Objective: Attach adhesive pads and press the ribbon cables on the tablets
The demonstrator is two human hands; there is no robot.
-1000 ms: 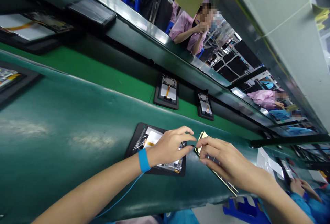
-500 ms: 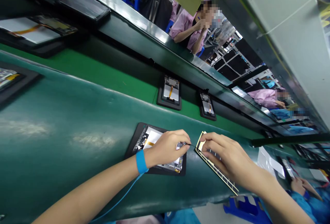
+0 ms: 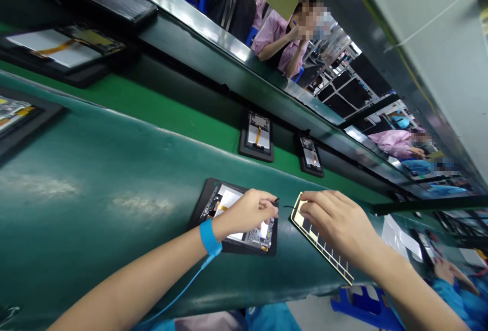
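My left hand (image 3: 253,212), with a blue wrist strap (image 3: 209,237), is over an opened tablet (image 3: 229,199) lying on a black pad (image 3: 202,201). Its thumb and fingers are pinched together, and a small black piece (image 3: 277,200) shows at the fingertips. My right hand (image 3: 335,219) is closed over the upper end of a cream backing sheet with black strips (image 3: 324,249). From its fingertips a thin black strip (image 3: 290,207) points toward the left hand. The fingertips are partly hidden.
More opened tablets (image 3: 258,135) on pads lie along the green conveyor (image 3: 171,112) behind the green bench (image 3: 114,168). Clear plastic film (image 3: 396,237) lies to the right. Co-workers sit across the line, and another person's hands (image 3: 450,272) are at far right.
The black strip that spanned between my hands now shows only at the right fingertips, with a small black piece at the left. The left fingers have curled inward; the view has shifted slightly.
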